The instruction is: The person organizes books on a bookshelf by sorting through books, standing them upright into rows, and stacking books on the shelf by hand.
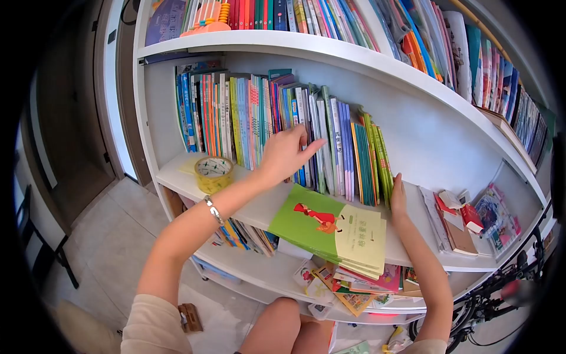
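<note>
On the middle shelf stands a row of upright books (253, 118), the ones at its right end leaning. In front of their spines is my left hand (286, 152), its thumb stretched out and its other fingers bent, with nothing visible in it; whether it touches the spines I cannot tell. My right hand (399, 199) lies flat against the outer side of the green books (379, 156) at the row's right end. Between my arms, a stack of green and cream picture books (330, 227) lies at the shelf's front edge, its front part overhanging.
A yellow tape roll (213, 174) sits on the shelf at left. A red box (471, 218) and notebooks (451, 233) lie at right. More books (253, 15) fill the shelf above. Loose booklets (348, 286) are piled below. A bicycle (501, 295) stands at lower right.
</note>
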A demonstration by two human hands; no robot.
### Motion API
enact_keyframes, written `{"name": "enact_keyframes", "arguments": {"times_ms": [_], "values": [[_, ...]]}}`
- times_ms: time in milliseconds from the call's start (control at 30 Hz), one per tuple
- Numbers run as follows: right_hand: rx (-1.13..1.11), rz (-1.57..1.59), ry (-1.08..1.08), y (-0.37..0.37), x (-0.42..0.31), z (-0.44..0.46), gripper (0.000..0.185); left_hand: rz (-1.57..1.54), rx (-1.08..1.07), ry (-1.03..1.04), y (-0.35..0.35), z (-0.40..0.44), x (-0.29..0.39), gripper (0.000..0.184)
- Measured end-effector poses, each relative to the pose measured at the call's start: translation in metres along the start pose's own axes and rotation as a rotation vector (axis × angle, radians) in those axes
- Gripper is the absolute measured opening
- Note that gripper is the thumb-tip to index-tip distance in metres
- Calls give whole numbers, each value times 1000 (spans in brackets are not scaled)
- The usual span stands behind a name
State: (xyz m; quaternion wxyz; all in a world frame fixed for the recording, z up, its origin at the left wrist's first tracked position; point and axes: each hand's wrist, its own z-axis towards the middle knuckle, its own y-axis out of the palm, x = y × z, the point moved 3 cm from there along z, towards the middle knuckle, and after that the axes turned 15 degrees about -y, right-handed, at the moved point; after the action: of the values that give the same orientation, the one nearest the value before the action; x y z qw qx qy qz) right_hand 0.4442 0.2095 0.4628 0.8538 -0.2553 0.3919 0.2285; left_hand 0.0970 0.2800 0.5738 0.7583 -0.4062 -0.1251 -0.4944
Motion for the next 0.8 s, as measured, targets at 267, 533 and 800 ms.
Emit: {"name": "enact_keyframes", "arguments": {"times_ms": [267, 533, 800], "values": [[-21, -126, -16, -3, -14, -9, 73, 108, 79, 117, 22, 17, -1, 41], [-39, -219, -50, -4, -18, -10, 70, 172, 298, 172, 5, 28, 13, 40], [-79, -306, -72, -3, -20, -11, 66, 70, 379, 123, 20, 18, 8, 37]]}}
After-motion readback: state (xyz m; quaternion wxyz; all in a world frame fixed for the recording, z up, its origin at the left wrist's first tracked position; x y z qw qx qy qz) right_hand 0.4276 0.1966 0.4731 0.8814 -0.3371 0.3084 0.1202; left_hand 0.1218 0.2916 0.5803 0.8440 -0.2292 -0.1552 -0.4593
